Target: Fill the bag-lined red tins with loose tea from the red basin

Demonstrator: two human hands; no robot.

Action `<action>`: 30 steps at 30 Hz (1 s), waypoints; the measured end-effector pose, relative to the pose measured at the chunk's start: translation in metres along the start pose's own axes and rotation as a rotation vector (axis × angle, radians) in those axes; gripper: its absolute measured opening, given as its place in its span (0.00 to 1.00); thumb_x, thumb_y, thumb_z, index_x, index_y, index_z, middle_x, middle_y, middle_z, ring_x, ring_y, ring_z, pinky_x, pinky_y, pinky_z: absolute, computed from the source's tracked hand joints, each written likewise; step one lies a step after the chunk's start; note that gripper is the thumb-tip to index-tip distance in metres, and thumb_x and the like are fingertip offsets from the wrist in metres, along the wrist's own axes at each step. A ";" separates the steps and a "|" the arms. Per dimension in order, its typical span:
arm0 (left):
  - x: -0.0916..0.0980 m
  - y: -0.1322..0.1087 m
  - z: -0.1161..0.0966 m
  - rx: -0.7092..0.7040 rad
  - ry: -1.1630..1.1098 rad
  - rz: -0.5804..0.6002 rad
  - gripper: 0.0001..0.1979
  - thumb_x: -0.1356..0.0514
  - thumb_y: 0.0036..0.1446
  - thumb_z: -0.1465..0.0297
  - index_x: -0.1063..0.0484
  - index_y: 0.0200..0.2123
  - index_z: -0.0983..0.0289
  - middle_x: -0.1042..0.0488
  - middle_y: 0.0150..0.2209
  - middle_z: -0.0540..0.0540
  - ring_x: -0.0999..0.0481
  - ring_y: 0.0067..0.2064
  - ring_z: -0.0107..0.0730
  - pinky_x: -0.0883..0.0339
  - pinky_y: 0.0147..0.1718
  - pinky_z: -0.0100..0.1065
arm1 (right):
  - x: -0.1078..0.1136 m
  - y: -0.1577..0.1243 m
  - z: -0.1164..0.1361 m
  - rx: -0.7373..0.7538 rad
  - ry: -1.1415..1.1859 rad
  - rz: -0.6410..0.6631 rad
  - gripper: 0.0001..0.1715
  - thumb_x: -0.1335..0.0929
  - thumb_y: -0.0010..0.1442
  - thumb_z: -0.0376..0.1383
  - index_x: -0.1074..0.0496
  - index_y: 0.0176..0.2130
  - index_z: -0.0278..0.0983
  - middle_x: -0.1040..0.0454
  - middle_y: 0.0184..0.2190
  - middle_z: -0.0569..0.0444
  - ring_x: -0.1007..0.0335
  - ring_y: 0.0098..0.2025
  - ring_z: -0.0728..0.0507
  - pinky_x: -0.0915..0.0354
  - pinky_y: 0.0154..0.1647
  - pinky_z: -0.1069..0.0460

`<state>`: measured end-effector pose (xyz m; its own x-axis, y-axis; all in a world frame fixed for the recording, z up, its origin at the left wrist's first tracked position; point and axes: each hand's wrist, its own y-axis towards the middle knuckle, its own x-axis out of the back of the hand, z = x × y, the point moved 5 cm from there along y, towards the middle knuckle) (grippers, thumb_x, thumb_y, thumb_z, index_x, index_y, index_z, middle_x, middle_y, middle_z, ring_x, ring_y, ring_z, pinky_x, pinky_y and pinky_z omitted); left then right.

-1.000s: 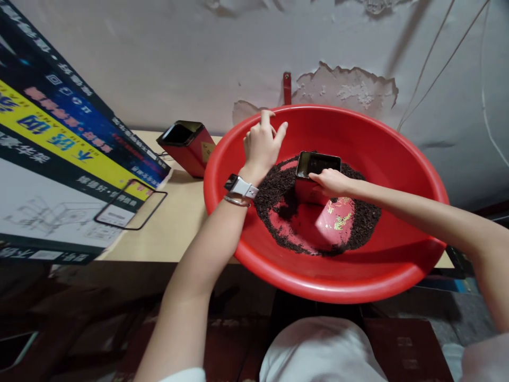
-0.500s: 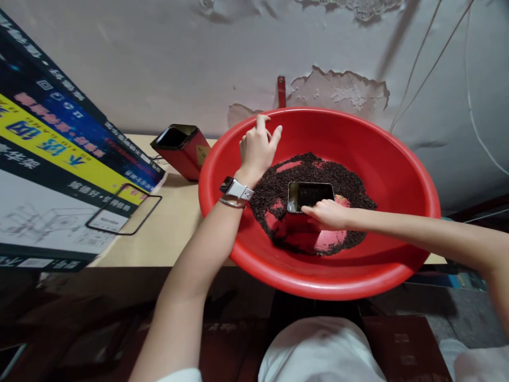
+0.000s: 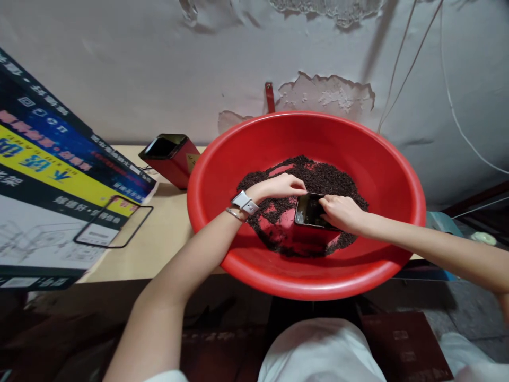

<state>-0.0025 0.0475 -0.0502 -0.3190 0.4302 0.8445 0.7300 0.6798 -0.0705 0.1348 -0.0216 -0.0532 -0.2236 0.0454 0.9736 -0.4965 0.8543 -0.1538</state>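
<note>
A large red plastic basin [image 3: 377, 175] holds a spread of loose dark bits [image 3: 326, 178] that look like dried tea leaves. In it stands a red tin [image 3: 310, 241] with a dark rim, its opening facing up; something pale and shiny shows inside. My right hand [image 3: 344, 213] grips the tin's right side, fingers curled over the rim. My left hand [image 3: 282, 185], with a watch on the wrist, is at the tin's far left corner. Its fingers are pinched together at the rim, and what they hold, if anything, is hidden.
Left of the basin a second red tin [image 3: 173, 159] stands open on the pale table [image 3: 159, 233]. A large printed carton [image 3: 59, 185] with a black handle [image 3: 113, 223] is further left. Behind is a peeling wall [image 3: 159, 63] with hanging cords [image 3: 409, 48].
My left hand has come down from above the basin's left side to the tin, its fingers closing. My right hand has changed its hold on the tin, which has shifted slightly.
</note>
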 end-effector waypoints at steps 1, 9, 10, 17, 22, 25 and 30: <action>-0.003 0.001 0.001 0.003 -0.014 0.027 0.16 0.46 0.54 0.62 0.24 0.36 0.66 0.23 0.35 0.53 0.28 0.36 0.30 0.39 0.36 0.27 | -0.005 -0.001 0.003 0.007 0.015 0.008 0.15 0.34 0.60 0.35 0.31 0.45 0.29 0.28 0.43 0.40 0.28 0.43 0.37 0.37 0.34 0.51; -0.015 0.002 0.014 -0.009 -0.144 0.194 0.06 0.42 0.43 0.69 0.30 0.25 0.65 0.32 0.24 0.47 0.36 0.28 0.26 0.44 0.27 0.27 | 0.023 -0.029 0.008 0.176 0.417 -0.086 0.04 0.32 0.56 0.29 0.28 0.35 0.34 0.26 0.36 0.49 0.29 0.39 0.44 0.36 0.38 0.52; -0.017 0.002 0.015 -0.011 -0.174 0.204 0.05 0.42 0.42 0.70 0.30 0.25 0.65 0.33 0.23 0.47 0.37 0.27 0.25 0.45 0.26 0.27 | 0.038 -0.041 -0.001 0.159 0.533 -0.154 0.03 0.32 0.56 0.30 0.29 0.35 0.34 0.26 0.32 0.52 0.29 0.36 0.46 0.36 0.36 0.53; -0.023 0.001 0.004 -0.055 -0.209 0.288 0.08 0.38 0.44 0.66 0.28 0.26 0.65 0.30 0.24 0.47 0.34 0.27 0.25 0.44 0.26 0.26 | 0.060 -0.187 -0.128 -0.506 0.664 -1.389 0.14 0.26 0.49 0.40 0.27 0.37 0.40 0.27 0.31 0.54 0.27 0.36 0.40 0.33 0.35 0.47; 0.000 -0.003 -0.042 -0.057 -0.079 -0.080 0.12 0.41 0.54 0.63 0.23 0.31 0.66 0.23 0.29 0.52 0.28 0.31 0.27 0.41 0.30 0.26 | -0.079 -0.212 -0.177 -0.819 0.268 -1.097 0.15 0.37 0.58 0.41 0.25 0.39 0.36 0.23 0.35 0.45 0.27 0.38 0.34 0.34 0.40 0.42; -0.020 0.000 -0.074 -0.035 0.186 0.001 0.11 0.43 0.57 0.67 0.23 0.29 0.67 0.24 0.26 0.55 0.28 0.28 0.29 0.42 0.27 0.28 | -0.165 -0.196 -0.168 -0.698 0.294 -0.835 0.17 0.40 0.56 0.37 0.26 0.36 0.34 0.23 0.36 0.41 0.26 0.39 0.35 0.33 0.39 0.44; -0.075 0.015 -0.081 0.101 0.482 0.114 0.12 0.41 0.57 0.65 0.25 0.36 0.69 0.23 0.34 0.64 0.23 0.34 0.43 0.39 0.26 0.32 | -0.232 -0.174 -0.138 -0.642 0.401 -0.626 0.19 0.41 0.57 0.36 0.26 0.42 0.34 0.25 0.42 0.40 0.28 0.45 0.37 0.32 0.40 0.47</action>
<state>0.0815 -0.0224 -0.0716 0.0921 0.1975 0.9760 0.6742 0.7089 -0.2071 0.3886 -0.1095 -0.2290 0.2849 -0.4408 0.8512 0.1490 0.8976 0.4149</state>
